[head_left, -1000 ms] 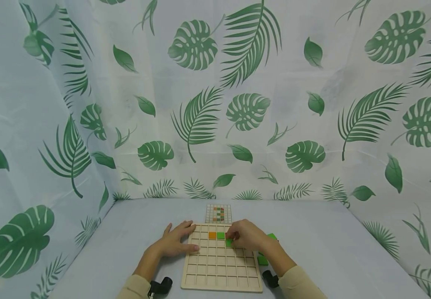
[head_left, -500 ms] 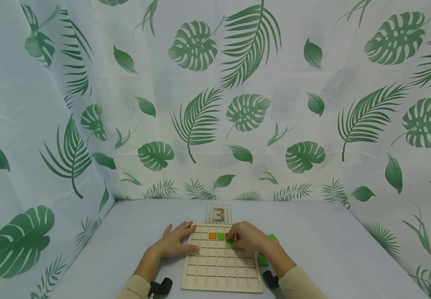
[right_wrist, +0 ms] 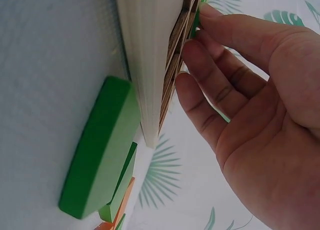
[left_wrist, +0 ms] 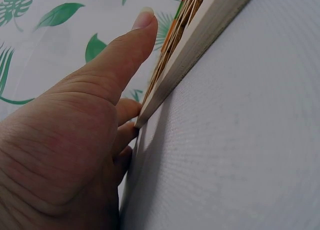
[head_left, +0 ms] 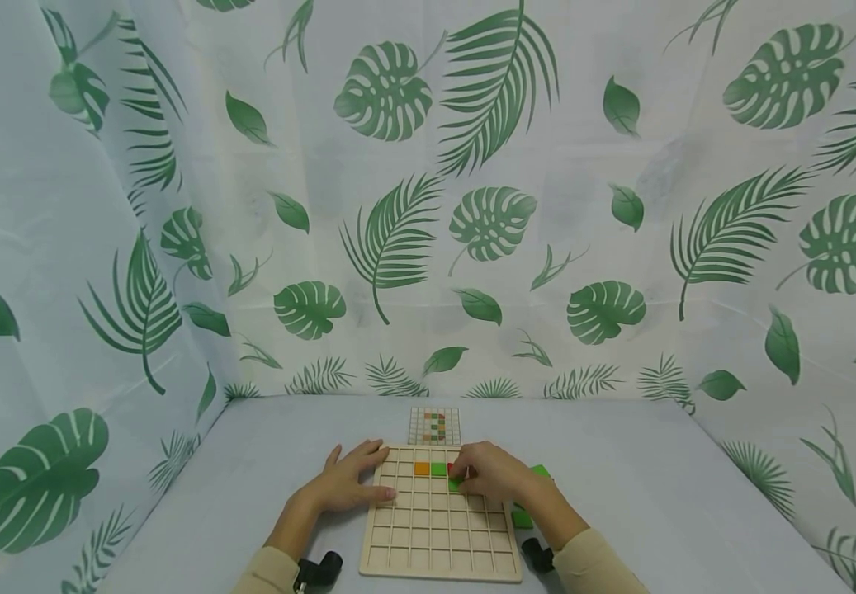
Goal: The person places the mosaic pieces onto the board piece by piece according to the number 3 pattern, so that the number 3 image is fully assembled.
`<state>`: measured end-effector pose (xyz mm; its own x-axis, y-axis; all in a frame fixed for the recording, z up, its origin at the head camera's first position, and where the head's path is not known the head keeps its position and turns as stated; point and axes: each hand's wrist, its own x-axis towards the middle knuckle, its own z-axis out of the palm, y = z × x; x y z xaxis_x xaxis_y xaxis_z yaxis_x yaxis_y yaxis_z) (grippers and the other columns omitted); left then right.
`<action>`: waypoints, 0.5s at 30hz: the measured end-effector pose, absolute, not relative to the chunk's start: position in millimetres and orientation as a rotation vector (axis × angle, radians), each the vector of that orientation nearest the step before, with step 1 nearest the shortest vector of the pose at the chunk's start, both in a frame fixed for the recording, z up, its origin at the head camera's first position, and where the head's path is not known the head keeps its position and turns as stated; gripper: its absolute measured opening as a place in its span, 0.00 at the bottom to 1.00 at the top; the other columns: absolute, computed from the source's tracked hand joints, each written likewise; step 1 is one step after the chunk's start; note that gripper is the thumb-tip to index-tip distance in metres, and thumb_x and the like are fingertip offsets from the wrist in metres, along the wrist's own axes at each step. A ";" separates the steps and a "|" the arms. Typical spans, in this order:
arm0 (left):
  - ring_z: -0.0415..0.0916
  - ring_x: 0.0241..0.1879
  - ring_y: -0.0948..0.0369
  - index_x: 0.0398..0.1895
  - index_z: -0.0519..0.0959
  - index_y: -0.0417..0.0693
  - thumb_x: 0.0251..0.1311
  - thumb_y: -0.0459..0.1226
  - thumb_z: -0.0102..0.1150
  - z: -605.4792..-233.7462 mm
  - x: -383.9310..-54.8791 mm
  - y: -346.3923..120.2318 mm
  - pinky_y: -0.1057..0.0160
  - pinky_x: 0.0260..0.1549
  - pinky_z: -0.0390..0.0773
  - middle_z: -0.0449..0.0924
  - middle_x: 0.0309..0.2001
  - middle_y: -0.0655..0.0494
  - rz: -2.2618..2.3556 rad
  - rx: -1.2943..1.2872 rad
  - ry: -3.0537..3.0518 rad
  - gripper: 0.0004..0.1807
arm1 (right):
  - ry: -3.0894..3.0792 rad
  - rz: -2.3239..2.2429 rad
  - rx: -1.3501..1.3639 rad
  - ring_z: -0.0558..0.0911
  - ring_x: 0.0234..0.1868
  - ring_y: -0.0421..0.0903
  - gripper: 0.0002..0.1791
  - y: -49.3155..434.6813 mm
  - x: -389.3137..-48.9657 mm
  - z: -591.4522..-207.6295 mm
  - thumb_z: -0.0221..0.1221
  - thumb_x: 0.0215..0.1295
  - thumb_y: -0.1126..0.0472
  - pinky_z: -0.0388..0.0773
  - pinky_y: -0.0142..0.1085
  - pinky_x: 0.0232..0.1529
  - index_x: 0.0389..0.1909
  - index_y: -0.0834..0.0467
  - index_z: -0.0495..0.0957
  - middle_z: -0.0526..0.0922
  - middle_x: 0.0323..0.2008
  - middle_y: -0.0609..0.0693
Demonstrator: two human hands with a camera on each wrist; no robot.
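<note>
A wooden grid board point(head_left: 438, 561) lies on the table. My left hand point(head_left: 349, 480) rests at its left edge, fingers spread and thumb over the rim. The left wrist view shows the thumb point(left_wrist: 120, 57) raised beside the board's wooden side. Over the upper right cells, my right hand point(head_left: 493, 470) pinches a green square tile point(head_left: 454, 485) at the grid. Only a thin green edge of that tile shows in the right wrist view, by the thumb tip. In the row above sit an orange tile point(head_left: 423, 469), a green tile point(head_left: 438, 469) and a partly covered red one.
A small pattern card point(head_left: 418, 425) with coloured squares lies behind the board. Loose green tiles point(right_wrist: 100, 150) lie on the table along the board's right side, with an orange one point(right_wrist: 125, 200) further off. A leaf-printed curtain point(head_left: 428, 247) encloses the table.
</note>
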<state>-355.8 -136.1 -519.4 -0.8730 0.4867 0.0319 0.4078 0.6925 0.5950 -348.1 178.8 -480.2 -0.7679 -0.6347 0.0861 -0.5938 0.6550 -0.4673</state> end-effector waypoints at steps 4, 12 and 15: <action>0.48 0.83 0.43 0.80 0.65 0.49 0.61 0.64 0.66 -520.6 -357.1 -136.9 0.29 0.77 0.28 0.57 0.82 0.46 0.917 0.744 2.774 0.50 | 2.774 -0.751 -1.022 0.78 0.34 0.31 0.10 178.9 -347.7 -479.7 0.71 0.63 0.69 0.80 0.28 0.35 0.45 0.59 0.91 0.87 0.41 0.46; 0.49 0.83 0.44 0.80 0.65 0.50 0.61 0.65 0.65 -521.0 -358.4 -137.2 0.29 0.77 0.28 0.57 0.82 0.47 0.914 0.738 2.774 0.49 | 2.764 -0.760 -1.035 0.78 0.34 0.32 0.10 179.9 -347.5 -479.2 0.71 0.62 0.69 0.80 0.29 0.35 0.45 0.60 0.91 0.87 0.40 0.46; 0.48 0.83 0.44 0.80 0.65 0.50 0.61 0.65 0.65 -520.2 -358.2 -136.7 0.29 0.77 0.27 0.57 0.82 0.47 0.912 0.729 2.770 0.50 | 2.766 -0.762 -1.037 0.78 0.34 0.32 0.10 180.2 -346.5 -478.2 0.71 0.62 0.68 0.80 0.29 0.35 0.44 0.60 0.91 0.87 0.40 0.46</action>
<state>-358.2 -136.7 -520.2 -0.8736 0.4861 0.0219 0.4039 0.6994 0.5896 -346.5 180.2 -478.2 -0.7653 -0.6377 0.0870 -0.5922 0.6448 -0.4832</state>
